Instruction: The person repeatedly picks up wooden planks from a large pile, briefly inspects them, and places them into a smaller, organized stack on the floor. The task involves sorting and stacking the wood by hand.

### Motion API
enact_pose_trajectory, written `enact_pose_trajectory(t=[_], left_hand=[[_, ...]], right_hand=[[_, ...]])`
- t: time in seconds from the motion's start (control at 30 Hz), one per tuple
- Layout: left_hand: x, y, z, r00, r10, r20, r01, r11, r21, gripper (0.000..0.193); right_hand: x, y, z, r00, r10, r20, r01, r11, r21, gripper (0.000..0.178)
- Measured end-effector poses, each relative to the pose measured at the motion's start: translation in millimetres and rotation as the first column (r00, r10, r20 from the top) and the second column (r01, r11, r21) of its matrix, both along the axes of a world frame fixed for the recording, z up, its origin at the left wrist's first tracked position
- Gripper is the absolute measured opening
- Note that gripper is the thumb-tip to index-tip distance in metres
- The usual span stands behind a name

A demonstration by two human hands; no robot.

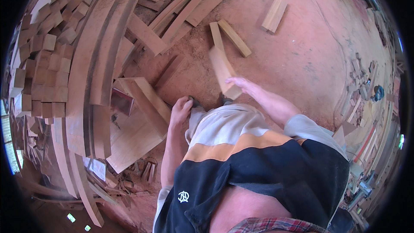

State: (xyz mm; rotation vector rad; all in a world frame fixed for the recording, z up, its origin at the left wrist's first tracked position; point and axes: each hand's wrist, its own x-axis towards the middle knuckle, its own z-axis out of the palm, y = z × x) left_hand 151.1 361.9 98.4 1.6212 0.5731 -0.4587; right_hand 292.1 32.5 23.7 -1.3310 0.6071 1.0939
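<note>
My right hand [238,83] grips the near end of a thick pale wooden block [221,65], fingers on its side. The block is tilted in front of my legs, its far end by two narrow wooden pieces: a short stick [216,35] and a longer strip [235,39] on the floor. By my left knee is my left hand [182,108], fingers curled closed; what they hold, if anything, is hidden. Left of that hand, a wooden beam [144,101] rests beside a broad pale board [133,140].
Long heavy planks [97,51] run along the left, with stacked cut blocks [49,67] beyond. More boards [189,11] lie ahead on the dusty floor. A pair of short wooden pieces [274,15] lies farther right. Offcuts [360,82] and tools line the right side.
</note>
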Motion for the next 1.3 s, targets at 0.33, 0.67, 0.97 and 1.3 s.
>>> enact_pose_trajectory(t=[0.33, 0.67, 0.97, 1.3], left_hand=[[-258, 43, -91, 0.645, 0.626, -0.439, -0.590, 0.773, 0.235, 0.030], [-154, 26, -127, 0.874, 0.384, -0.297, -0.359, 0.923, 0.137, 0.048], [-25, 17, -23, 0.947, 0.321, -0.023, -0.314, 0.938, 0.145, 0.046], [-38, 61, -10, 0.896, 0.443, -0.036, -0.438, 0.893, 0.103, 0.037]], right_hand=[[-81, -228, -46, 0.954, 0.053, -0.296, -0.172, 0.904, -0.392, 0.056], [10, -261, -26, 0.997, -0.073, -0.034, 0.060, 0.955, -0.291, 0.062], [148, -216, -44, 0.789, 0.501, 0.356, -0.013, 0.592, -0.806, 0.072], [22, -82, -108, 0.778, 0.549, 0.306, -0.446, 0.825, -0.347, 0.089]])
